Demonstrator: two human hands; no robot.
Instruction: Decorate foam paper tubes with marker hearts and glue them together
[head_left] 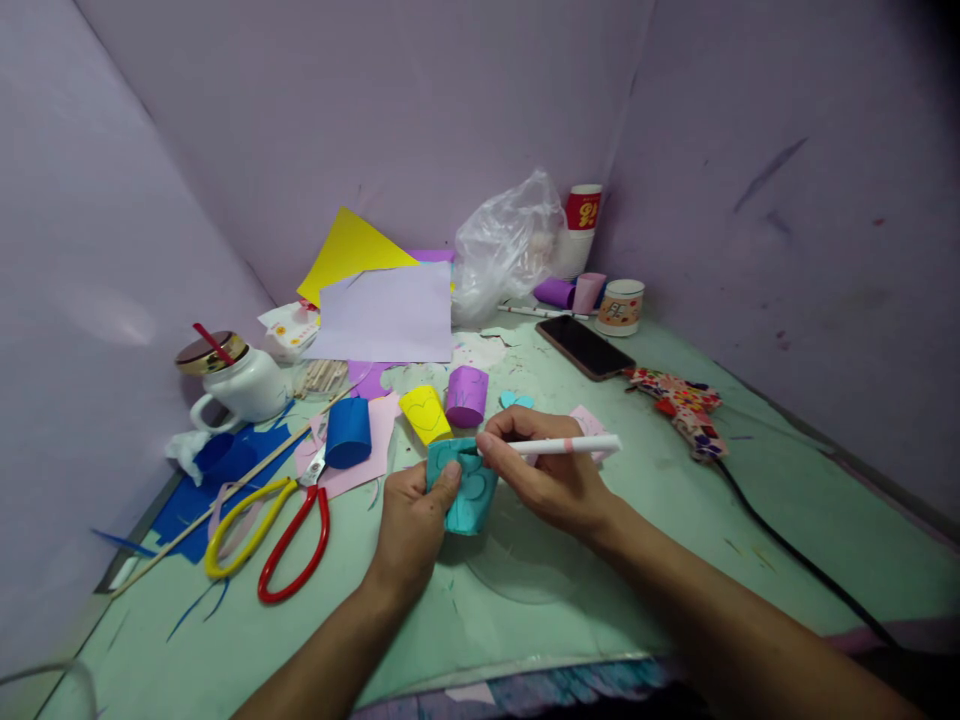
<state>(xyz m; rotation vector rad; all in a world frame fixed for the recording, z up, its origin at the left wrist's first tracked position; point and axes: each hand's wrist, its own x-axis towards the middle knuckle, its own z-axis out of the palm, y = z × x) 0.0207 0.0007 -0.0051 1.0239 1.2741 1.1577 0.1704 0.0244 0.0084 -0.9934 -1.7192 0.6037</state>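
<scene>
Lying at the left near a white mug [251, 388], yellow-and-red-handled scissors [315, 470] point toward a blue cup [349, 435], while farther right the left hand [411, 520] grasps a teal cup [471, 510] marked with curved lines, thumb on its front, nearer the viewer than 2 more cups, a yellow cup [425, 415] and a purple cup [466, 397]. The right hand [547, 470] pinches a white pen [577, 445], its tip at the teal cup's upper right edge, and beyond it a dark phone [585, 347] lies near a flower-patterned corded tool [679, 400].
</scene>
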